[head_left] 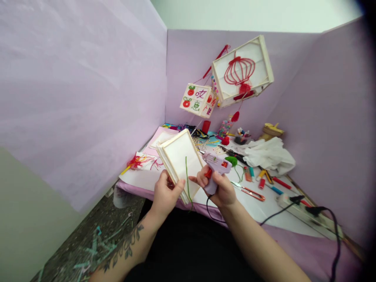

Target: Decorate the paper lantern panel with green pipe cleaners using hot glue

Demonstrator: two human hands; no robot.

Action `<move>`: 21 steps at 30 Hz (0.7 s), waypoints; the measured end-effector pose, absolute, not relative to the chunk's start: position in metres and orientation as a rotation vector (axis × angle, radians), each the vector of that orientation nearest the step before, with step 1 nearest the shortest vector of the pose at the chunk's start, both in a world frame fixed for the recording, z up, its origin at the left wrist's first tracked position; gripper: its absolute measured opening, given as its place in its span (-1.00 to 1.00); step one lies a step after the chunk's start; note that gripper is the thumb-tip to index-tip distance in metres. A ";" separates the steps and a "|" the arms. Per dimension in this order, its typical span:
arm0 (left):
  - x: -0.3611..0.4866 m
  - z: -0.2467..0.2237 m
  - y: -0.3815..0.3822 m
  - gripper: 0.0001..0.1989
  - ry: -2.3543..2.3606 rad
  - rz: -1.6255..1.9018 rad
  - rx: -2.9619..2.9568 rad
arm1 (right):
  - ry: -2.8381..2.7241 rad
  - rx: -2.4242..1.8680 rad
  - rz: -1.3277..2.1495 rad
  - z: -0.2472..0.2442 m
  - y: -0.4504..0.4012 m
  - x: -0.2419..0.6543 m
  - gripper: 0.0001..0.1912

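Note:
My left hand (167,192) grips the lower left edge of a white paper panel (178,152) framed with pale wooden sticks; other frames seem stacked behind it. A green yarn strand (187,178) runs down the panel's face and hangs past its bottom edge. Wrapped round the handle of a lilac glue gun (216,163) with a red trigger is my right hand (221,187). The gun's metal nozzle points left, close to the panel's right edge. Its black cord drops below my right wrist.
Two decorated paper lanterns, a large one (242,72) and a small one (197,100), hang above the table. Scissors (249,191), a green yarn ball (231,160), markers (261,183) and crumpled white cloth or paper (268,154) lie to the right. A power strip (308,215) sits near the right edge.

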State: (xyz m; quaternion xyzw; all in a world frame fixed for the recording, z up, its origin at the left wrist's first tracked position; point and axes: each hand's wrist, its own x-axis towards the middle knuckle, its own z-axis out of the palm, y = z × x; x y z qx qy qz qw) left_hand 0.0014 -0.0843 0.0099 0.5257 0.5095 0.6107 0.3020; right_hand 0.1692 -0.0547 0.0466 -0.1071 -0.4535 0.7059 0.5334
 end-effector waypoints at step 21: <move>0.003 0.008 -0.085 -0.66 1.323 1.606 1.384 | -1.102 -0.228 1.688 0.047 -0.054 0.165 -0.71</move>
